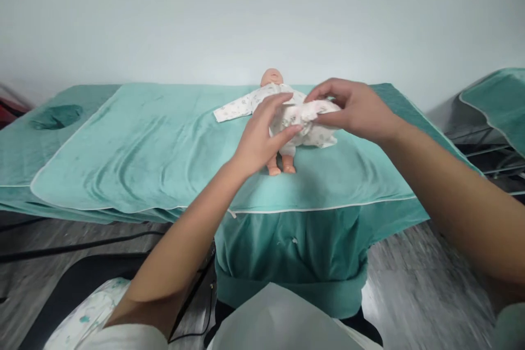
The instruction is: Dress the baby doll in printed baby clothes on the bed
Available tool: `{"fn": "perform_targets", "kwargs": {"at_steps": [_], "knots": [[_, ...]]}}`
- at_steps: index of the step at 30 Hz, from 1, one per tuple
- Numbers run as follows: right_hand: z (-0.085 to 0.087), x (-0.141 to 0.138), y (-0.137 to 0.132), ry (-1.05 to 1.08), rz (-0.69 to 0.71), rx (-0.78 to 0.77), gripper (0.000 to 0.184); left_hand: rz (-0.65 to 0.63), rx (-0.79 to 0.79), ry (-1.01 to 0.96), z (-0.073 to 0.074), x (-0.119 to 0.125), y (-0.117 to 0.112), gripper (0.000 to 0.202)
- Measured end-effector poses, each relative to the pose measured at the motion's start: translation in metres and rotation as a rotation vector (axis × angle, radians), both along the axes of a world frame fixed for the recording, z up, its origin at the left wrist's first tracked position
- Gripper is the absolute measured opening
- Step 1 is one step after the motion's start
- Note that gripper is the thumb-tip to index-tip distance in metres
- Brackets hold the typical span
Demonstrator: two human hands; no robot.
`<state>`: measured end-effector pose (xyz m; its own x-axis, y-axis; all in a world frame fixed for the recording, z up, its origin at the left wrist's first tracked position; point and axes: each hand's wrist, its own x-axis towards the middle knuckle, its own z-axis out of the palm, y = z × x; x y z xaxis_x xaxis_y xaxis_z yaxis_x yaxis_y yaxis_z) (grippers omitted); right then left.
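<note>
A baby doll (272,76) lies on its back on a green-covered bed, its head toward the wall and its bare feet toward me. It wears a white printed baby shirt (233,109), one sleeve stretched out to the left. My right hand (353,109) pinches a bunched part of the shirt between thumb and fingers over the doll's right side as I see it. My left hand (262,134) is over the doll's middle, thumb and fingers spread apart beside the bunched cloth. Whether it touches the cloth is unclear. Both hands hide much of the doll's body.
The bed (135,158) has a wrinkled green cover and a face hole (57,116) at the left. A white wall (172,22) stands behind. A black chair (90,279) with printed cloth (88,317) on it is at lower left. Another green-covered bed (502,104) is at right.
</note>
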<state>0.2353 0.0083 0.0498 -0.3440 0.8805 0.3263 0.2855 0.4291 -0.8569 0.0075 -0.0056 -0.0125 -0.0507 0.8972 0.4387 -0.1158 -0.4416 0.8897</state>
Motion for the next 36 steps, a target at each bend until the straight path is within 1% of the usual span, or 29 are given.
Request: {"fn": "perform_targets", "kwargs": {"at_steps": [2, 3, 5, 7, 8, 10, 12, 13, 14, 15, 16, 17, 18, 19, 21, 22, 23, 24, 25, 27, 28, 29, 31, 34, 36], "knots": [[0.02, -0.018, -0.003, -0.037, 0.079, 0.091, 0.029, 0.045, -0.077, -0.164, 0.023, -0.002, 0.004, 0.021], [0.028, -0.025, -0.004, -0.06, 0.087, 0.137, 0.027, 0.053, -0.116, -0.209, 0.032, -0.004, 0.004, 0.018], [0.041, -0.033, -0.008, -0.089, 0.042, 0.232, 0.023, 0.028, -0.19, -0.218, 0.047, -0.009, -0.001, 0.021], [0.048, -0.035, -0.011, -0.08, -0.02, 0.303, 0.02, -0.026, -0.208, -0.156, 0.061, -0.014, -0.01, 0.026], [0.051, -0.034, -0.012, -0.068, -0.03, 0.321, 0.019, -0.048, -0.183, -0.119, 0.069, -0.016, -0.016, 0.022], [0.056, -0.034, -0.013, -0.055, -0.004, 0.316, 0.02, -0.074, -0.078, -0.066, 0.085, -0.017, -0.027, 0.007], [0.061, -0.035, -0.013, -0.057, 0.038, 0.29, 0.022, -0.078, 0.019, -0.072, 0.099, -0.019, -0.036, 0.015], [0.063, -0.037, -0.013, -0.044, 0.052, 0.286, 0.022, -0.088, 0.035, -0.078, 0.104, -0.021, -0.039, 0.015], [0.065, -0.039, -0.012, -0.012, 0.065, 0.287, 0.024, -0.098, 0.012, -0.096, 0.106, -0.025, -0.039, 0.009], [0.066, -0.043, -0.011, 0.036, 0.08, 0.289, 0.027, -0.106, -0.048, -0.128, 0.104, -0.029, -0.036, 0.002], [0.065, -0.047, -0.01, 0.098, 0.099, 0.291, 0.031, -0.111, -0.126, -0.165, 0.098, -0.035, -0.031, 0.009], [0.064, -0.051, -0.009, 0.157, 0.12, 0.286, 0.034, -0.109, -0.219, -0.216, 0.088, -0.041, -0.023, 0.019], [0.06, -0.055, -0.007, 0.204, 0.138, 0.271, 0.038, -0.097, -0.285, -0.272, 0.075, -0.047, -0.013, 0.025], [0.056, -0.058, -0.006, 0.239, 0.148, 0.25, 0.042, -0.072, -0.295, -0.313, 0.061, -0.052, -0.002, 0.029], [0.045, -0.062, -0.004, 0.265, 0.149, 0.187, 0.047, -0.016, -0.254, -0.368, 0.032, -0.057, 0.018, 0.033], [0.038, -0.062, -0.003, 0.254, 0.152, 0.141, 0.049, -0.021, -0.249, -0.387, 0.022, -0.056, 0.025, 0.033], [0.031, -0.06, -0.003, 0.227, 0.166, 0.088, 0.05, -0.054, -0.252, -0.396, 0.016, -0.053, 0.029, 0.032], [0.024, -0.058, -0.003, 0.183, 0.195, 0.029, 0.05, -0.093, -0.257, -0.396, 0.013, -0.048, 0.029, 0.03], [0.017, -0.054, -0.003, 0.122, 0.236, -0.036, 0.05, -0.135, -0.265, -0.386, 0.014, -0.043, 0.026, 0.028], [0.006, -0.048, -0.003, 0.009, 0.31, -0.158, 0.051, -0.207, -0.284, -0.344, 0.022, -0.031, 0.013, 0.024], [0.002, -0.047, -0.003, -0.009, 0.322, -0.2, 0.051, -0.237, -0.294, -0.311, 0.026, -0.026, 0.006, 0.025], [-0.002, -0.046, -0.002, 0.005, 0.312, -0.226, 0.051, -0.268, -0.302, -0.269, 0.028, -0.023, -0.002, 0.029], [-0.007, -0.049, 0.001, 0.117, 0.244, -0.231, 0.05, -0.336, -0.325, -0.154, 0.028, -0.02, -0.012, 0.039], [-0.012, -0.057, 0.006, 0.283, 0.155, -0.218, 0.05, -0.462, -0.394, 0.046, 0.019, -0.023, -0.018, 0.048], [-0.017, -0.061, 0.008, 0.321, 0.141, -0.247, 0.051, -0.482, -0.415, 0.082, 0.013, -0.027, -0.016, 0.05]]}}
